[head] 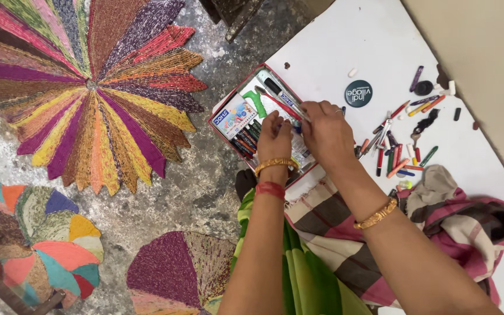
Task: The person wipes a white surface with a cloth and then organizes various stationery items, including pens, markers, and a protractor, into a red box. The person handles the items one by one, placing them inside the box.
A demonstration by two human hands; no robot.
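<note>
A red-rimmed open box [220,112] of pens, markers and a pack of crayons lies at the edge of a white board [351,41]. My left hand [275,140] rests inside the box on the pens, fingers curled on a small blue item; a gold bangle and red thread circle the wrist. My right hand [325,131] hovers over the box's right side, fingertips pinched on a thin pen-like thing [290,102]. Loose crayons and pens [401,154] lie scattered on the board to the right of my right hand.
A round dark green lid [358,93] sits on the board. Striped pink and brown cloth [462,219] covers the lap and the board's near edge. Colourful woven round mats [91,87] lie on the grey floor at left, with two smaller ones [36,245] below.
</note>
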